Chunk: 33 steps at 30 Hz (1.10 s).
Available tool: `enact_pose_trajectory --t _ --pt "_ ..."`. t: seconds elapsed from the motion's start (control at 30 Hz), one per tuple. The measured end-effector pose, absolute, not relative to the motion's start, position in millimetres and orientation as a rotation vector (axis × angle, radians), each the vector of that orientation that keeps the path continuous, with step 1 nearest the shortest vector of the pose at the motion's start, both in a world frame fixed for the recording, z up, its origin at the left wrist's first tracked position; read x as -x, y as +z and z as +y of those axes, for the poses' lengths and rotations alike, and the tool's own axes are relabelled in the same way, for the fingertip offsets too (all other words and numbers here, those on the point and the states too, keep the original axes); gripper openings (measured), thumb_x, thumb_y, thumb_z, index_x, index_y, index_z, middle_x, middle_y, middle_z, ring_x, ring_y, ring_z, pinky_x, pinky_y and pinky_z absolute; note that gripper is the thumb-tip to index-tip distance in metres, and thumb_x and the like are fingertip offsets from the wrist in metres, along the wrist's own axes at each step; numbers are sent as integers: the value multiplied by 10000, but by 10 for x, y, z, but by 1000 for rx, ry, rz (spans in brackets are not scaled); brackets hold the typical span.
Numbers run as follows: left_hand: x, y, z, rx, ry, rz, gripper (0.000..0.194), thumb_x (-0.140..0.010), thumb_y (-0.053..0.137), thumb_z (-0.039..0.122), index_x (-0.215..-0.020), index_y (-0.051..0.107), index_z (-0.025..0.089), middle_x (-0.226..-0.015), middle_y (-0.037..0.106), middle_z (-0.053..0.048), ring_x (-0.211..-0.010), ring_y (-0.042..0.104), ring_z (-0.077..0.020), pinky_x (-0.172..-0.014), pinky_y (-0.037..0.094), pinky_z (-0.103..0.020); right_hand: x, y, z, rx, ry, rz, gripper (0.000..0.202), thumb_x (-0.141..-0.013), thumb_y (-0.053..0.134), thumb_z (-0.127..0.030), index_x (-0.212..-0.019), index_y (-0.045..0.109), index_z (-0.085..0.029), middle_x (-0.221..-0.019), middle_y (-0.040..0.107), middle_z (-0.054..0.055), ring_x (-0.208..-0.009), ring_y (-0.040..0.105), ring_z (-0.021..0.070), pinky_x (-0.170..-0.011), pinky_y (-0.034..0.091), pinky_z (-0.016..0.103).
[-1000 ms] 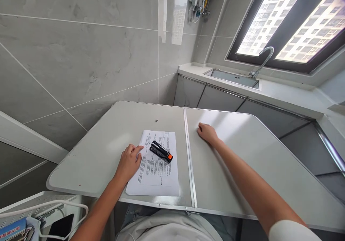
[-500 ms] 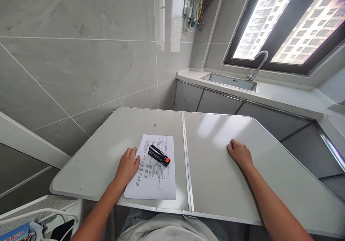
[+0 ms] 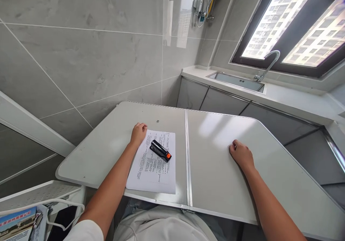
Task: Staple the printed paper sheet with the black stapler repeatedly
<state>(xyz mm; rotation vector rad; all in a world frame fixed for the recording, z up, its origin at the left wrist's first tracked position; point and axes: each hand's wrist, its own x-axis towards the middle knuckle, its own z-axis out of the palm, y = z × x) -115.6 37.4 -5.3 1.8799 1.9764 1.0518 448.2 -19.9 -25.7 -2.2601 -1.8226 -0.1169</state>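
A black stapler (image 3: pixel 161 151) with an orange button lies slantwise on printed white paper sheets (image 3: pixel 151 178), left of the table's centre seam. Beside the sheets' upper left corner, my left hand (image 3: pixel 139 133) rests with its fingers curled in, and I see nothing in it. Just beyond the paper's top edge lie tiny dark staples (image 3: pixel 157 121), to the right of that hand and apart from it. My right hand (image 3: pixel 242 155) is a loose fist on the bare right half of the table, with nothing visible in it.
The pale folding table (image 3: pixel 212 176) has a metal seam (image 3: pixel 188 162) down its middle. A white basket (image 3: pixel 40 194) with papers stands at the lower left. Behind are a counter with a sink (image 3: pixel 237 82), a faucet (image 3: pixel 269 66) and a window.
My left hand has moved forward from the paper's left edge to its upper left corner, and its fingers have curled. My right hand stays put. The view has shifted slightly.
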Motion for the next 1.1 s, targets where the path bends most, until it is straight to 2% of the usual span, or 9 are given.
enact_pose_trajectory --t 0.2,0.37,0.43,0.53,0.63,0.7,0.8,0.9,1.1 --pt "1169 -167 300 -2012 992 1899 279 -984 486 293 -1022 747 205 -1027 594 -92 -1000 595 -248 -925 503 -367 -4085 -169 -199 2313 -74 -1731 192 -934 466 -262 -898 636 -181 -853 672 111 -739 552 213 -639 306 304" --pt "1142 -170 313 -2081 880 1946 236 -965 539 300 -1057 745 231 -1013 576 -89 -1039 578 -273 -999 470 -422 -3116 -22 -286 1870 290 -2079 181 -935 471 -253 -953 647 -215 -827 673 61 -791 582 211 -714 377 295" --pt "1129 -173 317 -2098 875 1934 216 -961 552 306 -1033 741 232 -1026 573 -90 -1040 576 -274 -993 466 -424 -2708 26 -287 1675 438 -2136 206 -948 448 -241 -982 651 -226 -890 670 57 -837 592 213 -760 415 300" --pt "1121 -176 314 -2137 866 1898 166 -946 572 286 -994 723 235 -1057 569 -90 -1068 569 -278 -995 450 -428 -2230 47 -177 1473 578 -2142 280 -945 475 -235 -1174 634 -224 -1156 654 77 -1067 588 227 -910 447 322" --pt "1109 -156 301 -2176 823 1848 142 -944 548 222 -975 686 238 -1076 574 -82 -1078 572 -267 -995 429 -430 -1935 24 26 1552 636 -2097 413 -928 562 -299 -1328 574 -199 -1335 558 116 -1263 504 266 -1028 420 361" --pt "1097 -131 291 -2185 801 1806 153 -965 499 203 -971 649 235 -1066 585 -76 -1053 580 -253 -974 425 -423 -1809 7 147 1637 679 -2044 448 -917 605 -370 -1323 572 -185 -1348 521 137 -1317 461 292 -1050 411 381" --pt "1079 -91 278 -2156 785 1783 169 -1017 406 230 -978 570 231 -1026 612 -69 -996 584 -244 -925 425 -408 -1677 -1 228 1659 746 -1957 332 -896 621 -405 -1152 623 -194 -1256 547 128 -1263 484 287 -1016 424 384" --pt "1069 -67 264 -2117 769 1784 183 -1055 327 269 -996 497 235 -938 624 -51 -900 583 -233 -880 415 -394 -1600 23 192 1623 824 -1864 203 -869 620 -398 -974 602 -225 -1090 611 72 -1100 554 253 -900 452 353" --pt "1085 -41 239 -1972 824 1796 193 -1077 297 355 -1074 462 255 -742 561 10 -671 549 -210 -684 371 -329 -1525 104 -71 1549 1146 -1613 320 -901 564 -426 -1150 444 -265 -852 675 -13 -782 622 211 -641 431 298"
